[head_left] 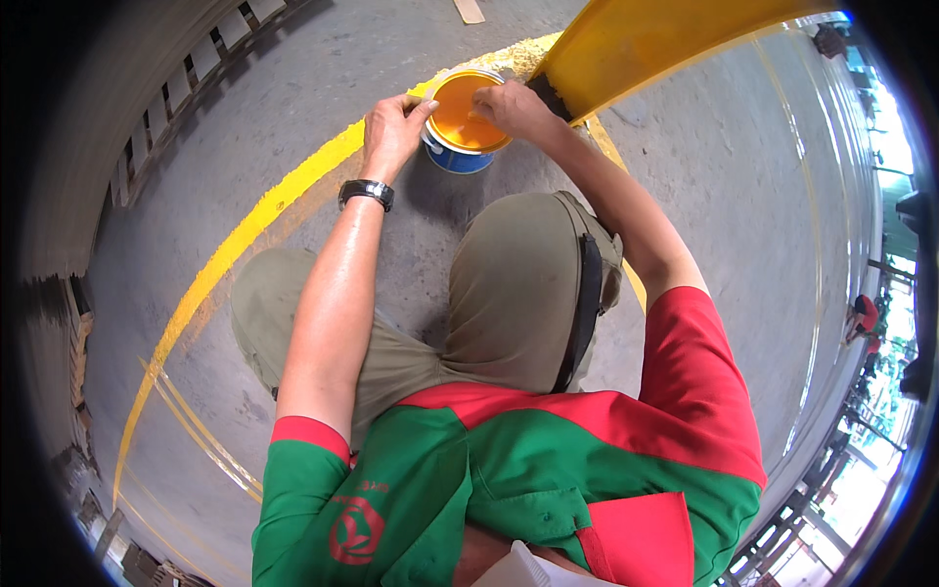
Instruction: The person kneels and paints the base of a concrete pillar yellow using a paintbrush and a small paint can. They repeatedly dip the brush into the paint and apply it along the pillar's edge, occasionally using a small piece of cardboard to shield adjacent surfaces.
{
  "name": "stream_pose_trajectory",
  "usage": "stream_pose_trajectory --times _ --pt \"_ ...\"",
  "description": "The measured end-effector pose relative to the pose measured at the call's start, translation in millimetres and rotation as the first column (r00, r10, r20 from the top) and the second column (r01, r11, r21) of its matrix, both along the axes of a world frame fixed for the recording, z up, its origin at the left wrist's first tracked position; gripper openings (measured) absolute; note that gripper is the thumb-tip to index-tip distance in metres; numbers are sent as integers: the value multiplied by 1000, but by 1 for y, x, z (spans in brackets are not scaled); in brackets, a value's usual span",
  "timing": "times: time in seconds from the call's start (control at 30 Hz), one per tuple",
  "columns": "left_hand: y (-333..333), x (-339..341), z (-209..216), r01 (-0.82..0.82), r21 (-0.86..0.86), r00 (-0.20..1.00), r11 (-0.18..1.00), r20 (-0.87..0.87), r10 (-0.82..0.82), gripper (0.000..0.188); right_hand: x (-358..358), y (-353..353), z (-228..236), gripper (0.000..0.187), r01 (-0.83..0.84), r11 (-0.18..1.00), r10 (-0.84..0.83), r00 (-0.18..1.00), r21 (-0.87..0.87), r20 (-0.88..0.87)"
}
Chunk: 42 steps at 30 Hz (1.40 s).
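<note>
A blue paint can (pixel 460 160) stands on the floor ahead of my knees, with orange-yellow paint (pixel 453 115) inside it. Thumb and fingers of my left hand (pixel 393 129) pinch at the near left of its rim; a dark watch (pixel 367 194) sits on that wrist. My right hand (pixel 513 110) reaches over the can's right side, its fingers closed and pointing down into the opening. What those fingers hold, if anything, is hidden from this view.
A yellow steel beam or post (pixel 636 59) rises just right of the can, its dark base close to my right hand. A bright yellow painted line (pixel 264 210) curves across the grey floor. Stacked pallets (pixel 176 88) stand far left. Another person (pixel 863 315) is distant at right.
</note>
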State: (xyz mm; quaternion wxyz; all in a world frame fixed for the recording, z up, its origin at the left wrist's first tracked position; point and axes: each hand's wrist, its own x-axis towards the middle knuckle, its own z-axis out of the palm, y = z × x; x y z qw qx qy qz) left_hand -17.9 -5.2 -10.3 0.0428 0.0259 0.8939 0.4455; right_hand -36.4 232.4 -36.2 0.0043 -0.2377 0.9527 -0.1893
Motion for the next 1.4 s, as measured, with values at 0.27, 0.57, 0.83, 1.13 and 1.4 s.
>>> stream_pose_trajectory --times 0.27,0.57,0.83,1.13,1.4 --pt "3 -3 0 11 10 1000 1000 -7 -11 43 23 22 62 25 94 961 -119 990 -260 -80" --pt "8 -2 5 4 3 1000 1000 -16 -4 42 73 30 99 22 207 879 -271 958 -429 -92" --pt "7 -5 -1 8 14 999 1000 -33 -8 41 91 43 87 21 217 811 -324 940 -543 -107" --pt "10 -6 -3 24 -11 999 1000 -42 -24 39 111 51 63 19 362 731 -456 890 -578 -20" --pt "12 -3 7 30 5 999 1000 -20 -30 41 82 80 42 26 564 342 -857 515 -752 -4"
